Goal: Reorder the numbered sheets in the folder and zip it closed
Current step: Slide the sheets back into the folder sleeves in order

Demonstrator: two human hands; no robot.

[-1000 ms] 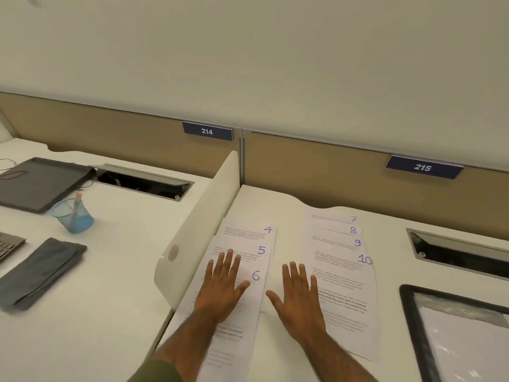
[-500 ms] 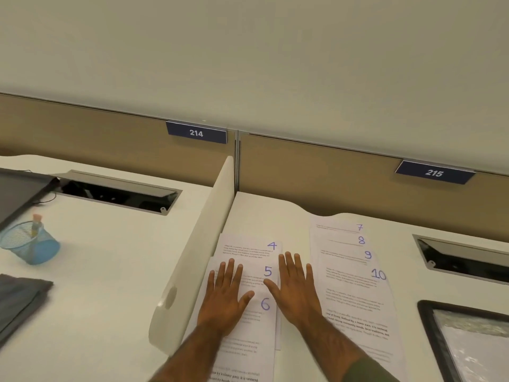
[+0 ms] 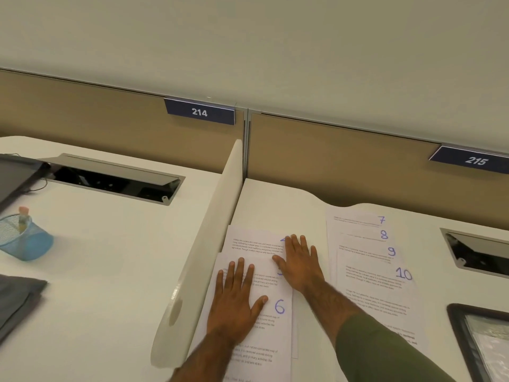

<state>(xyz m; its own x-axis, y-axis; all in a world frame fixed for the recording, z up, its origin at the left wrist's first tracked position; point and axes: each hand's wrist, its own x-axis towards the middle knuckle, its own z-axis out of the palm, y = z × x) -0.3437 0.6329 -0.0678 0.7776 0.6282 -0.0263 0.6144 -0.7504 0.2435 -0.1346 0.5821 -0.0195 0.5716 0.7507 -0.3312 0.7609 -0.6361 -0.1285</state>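
just right of the divider (image 3: 209, 230), the left hand (image 3: 234, 304) is lying flat, fingers straight, on sheet 6 (image 3: 275, 334). the right hand (image 3: 300, 264), equally flat and gripping nothing, is covering the numbers above. uneven pushing is risking a skewed, creased pile. farther right of the divider, sheets 7, 8, 9, 10 (image 3: 371, 285) are lying fanned, the folder (image 3: 458, 334) beyond. signs are reading 214 (image 3: 199, 112) and 215 (image 3: 476, 160).

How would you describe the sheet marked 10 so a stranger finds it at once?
Find the blue sign 215. On the white desk before it lies a fanned pile of sheets. The sheet marked 10 is the top, nearest one, alone with two digits.
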